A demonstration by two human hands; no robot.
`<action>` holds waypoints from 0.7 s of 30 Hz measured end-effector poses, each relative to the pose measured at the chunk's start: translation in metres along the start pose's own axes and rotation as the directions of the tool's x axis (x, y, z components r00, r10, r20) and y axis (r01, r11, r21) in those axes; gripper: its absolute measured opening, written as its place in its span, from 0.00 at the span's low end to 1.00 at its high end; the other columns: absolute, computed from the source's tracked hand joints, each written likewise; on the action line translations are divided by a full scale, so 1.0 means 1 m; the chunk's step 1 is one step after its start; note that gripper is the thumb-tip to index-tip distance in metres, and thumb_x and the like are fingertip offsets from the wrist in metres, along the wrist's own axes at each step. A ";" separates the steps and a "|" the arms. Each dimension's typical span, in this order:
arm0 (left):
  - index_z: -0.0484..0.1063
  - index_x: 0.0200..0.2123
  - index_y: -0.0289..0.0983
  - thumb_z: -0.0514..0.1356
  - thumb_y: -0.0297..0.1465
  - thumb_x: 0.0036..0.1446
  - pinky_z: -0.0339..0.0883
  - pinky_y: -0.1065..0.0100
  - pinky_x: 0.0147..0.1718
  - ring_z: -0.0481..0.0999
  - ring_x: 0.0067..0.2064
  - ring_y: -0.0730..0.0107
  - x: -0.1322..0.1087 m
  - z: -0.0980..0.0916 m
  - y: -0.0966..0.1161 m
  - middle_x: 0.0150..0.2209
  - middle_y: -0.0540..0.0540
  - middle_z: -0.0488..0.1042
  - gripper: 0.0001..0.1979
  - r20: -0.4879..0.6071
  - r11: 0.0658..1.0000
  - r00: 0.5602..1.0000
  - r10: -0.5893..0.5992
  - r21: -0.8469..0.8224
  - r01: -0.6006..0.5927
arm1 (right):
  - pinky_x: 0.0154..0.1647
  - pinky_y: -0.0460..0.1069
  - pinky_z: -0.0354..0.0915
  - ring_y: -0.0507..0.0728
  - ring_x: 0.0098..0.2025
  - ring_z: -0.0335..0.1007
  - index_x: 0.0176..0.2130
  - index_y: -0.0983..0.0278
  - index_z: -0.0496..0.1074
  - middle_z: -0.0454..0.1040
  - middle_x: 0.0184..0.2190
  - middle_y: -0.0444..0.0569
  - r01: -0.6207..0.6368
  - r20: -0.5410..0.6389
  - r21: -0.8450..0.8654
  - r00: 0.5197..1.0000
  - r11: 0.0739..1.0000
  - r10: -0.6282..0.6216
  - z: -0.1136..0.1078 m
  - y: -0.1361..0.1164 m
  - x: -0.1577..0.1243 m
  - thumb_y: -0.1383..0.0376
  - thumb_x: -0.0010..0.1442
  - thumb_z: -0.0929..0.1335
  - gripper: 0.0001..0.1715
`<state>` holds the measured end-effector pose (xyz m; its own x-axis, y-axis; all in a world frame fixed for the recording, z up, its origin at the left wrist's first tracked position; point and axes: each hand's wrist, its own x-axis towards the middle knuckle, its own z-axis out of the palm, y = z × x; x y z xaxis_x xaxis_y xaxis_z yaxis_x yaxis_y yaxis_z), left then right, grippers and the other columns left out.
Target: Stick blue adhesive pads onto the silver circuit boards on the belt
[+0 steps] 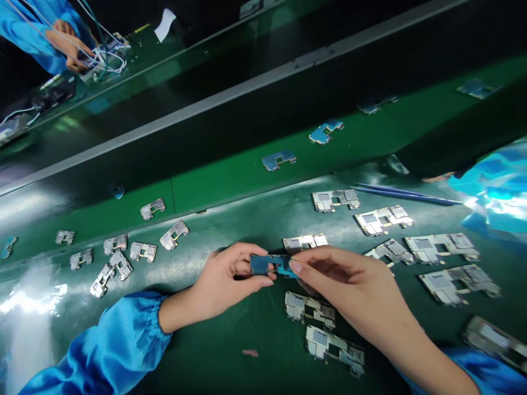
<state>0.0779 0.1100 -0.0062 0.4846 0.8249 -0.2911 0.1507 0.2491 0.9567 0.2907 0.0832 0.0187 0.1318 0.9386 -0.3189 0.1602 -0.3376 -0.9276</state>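
Observation:
My left hand (pixel 230 277) and my right hand (pixel 337 280) both pinch a blue circuit board (pixel 272 265) over the green mat (pixel 247 334). The board's left end sits in my left fingers, and my right thumb and fingers hold its right end. Several silver-shielded circuit boards lie on the mat around my hands, one (pixel 304 242) just beyond my fingers and another (pixel 308 309) just below my right hand. Part of the blue board is hidden by my fingers.
Blue-handled tweezers (pixel 405 193) lie on the mat at the right, by a shiny blue sleeve (pixel 489 203). Beyond the mat, a green conveyor belt (pixel 222 186) carries blue and silver boards. A co-worker's hand (pixel 66 49) works with white cables at the top left.

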 end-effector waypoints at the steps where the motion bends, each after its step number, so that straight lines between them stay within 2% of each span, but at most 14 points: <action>1: 0.72 0.49 0.37 0.70 0.28 0.54 0.75 0.71 0.33 0.85 0.36 0.66 0.000 0.000 0.000 0.36 0.43 0.85 0.19 -0.002 1.000 1.000 0.012 0.018 -0.012 | 0.21 0.44 0.70 0.53 0.22 0.74 0.25 0.60 0.81 0.80 0.23 0.47 0.002 0.003 0.005 1.000 1.000 -0.002 0.000 -0.001 0.000 0.57 0.50 0.74 0.09; 4: 0.71 0.47 0.37 0.71 0.28 0.54 0.75 0.72 0.32 0.85 0.35 0.68 0.001 0.000 0.001 0.36 0.44 0.86 0.18 0.007 0.999 0.999 0.033 0.019 -0.033 | 0.22 0.45 0.71 0.54 0.22 0.74 0.25 0.60 0.81 0.80 0.22 0.47 0.009 0.016 0.015 1.000 1.000 -0.009 0.000 -0.002 0.000 0.57 0.51 0.74 0.09; 11: 0.71 0.48 0.38 0.71 0.27 0.54 0.79 0.69 0.38 0.86 0.40 0.64 0.000 -0.001 0.003 0.39 0.44 0.86 0.19 0.008 1.000 1.000 0.016 -0.013 -0.016 | 0.26 0.47 0.73 0.55 0.25 0.77 0.26 0.61 0.80 0.81 0.24 0.48 0.005 0.022 0.035 1.000 0.999 -0.006 0.002 -0.003 0.001 0.57 0.50 0.73 0.10; 16: 0.72 0.48 0.38 0.71 0.26 0.54 0.79 0.70 0.39 0.86 0.40 0.65 0.000 0.000 0.002 0.38 0.44 0.86 0.19 0.005 0.999 0.999 0.033 -0.010 -0.033 | 0.25 0.47 0.72 0.55 0.24 0.75 0.26 0.61 0.80 0.80 0.23 0.48 0.008 0.026 0.032 1.000 0.999 -0.009 0.001 -0.001 0.001 0.56 0.51 0.73 0.11; 21: 0.73 0.46 0.38 0.71 0.24 0.53 0.80 0.70 0.41 0.86 0.40 0.66 0.000 0.001 0.004 0.39 0.45 0.86 0.18 -0.007 0.996 1.000 0.022 -0.089 -0.023 | 0.23 0.46 0.70 0.54 0.24 0.73 0.25 0.60 0.79 0.79 0.23 0.47 0.021 0.037 0.012 0.999 1.000 -0.021 0.002 -0.001 0.001 0.57 0.52 0.72 0.11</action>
<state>0.0800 0.1106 -0.0022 0.4817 0.8338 -0.2697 0.0621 0.2745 0.9596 0.2889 0.0847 0.0186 0.0918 0.9475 -0.3061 0.1513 -0.3171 -0.9362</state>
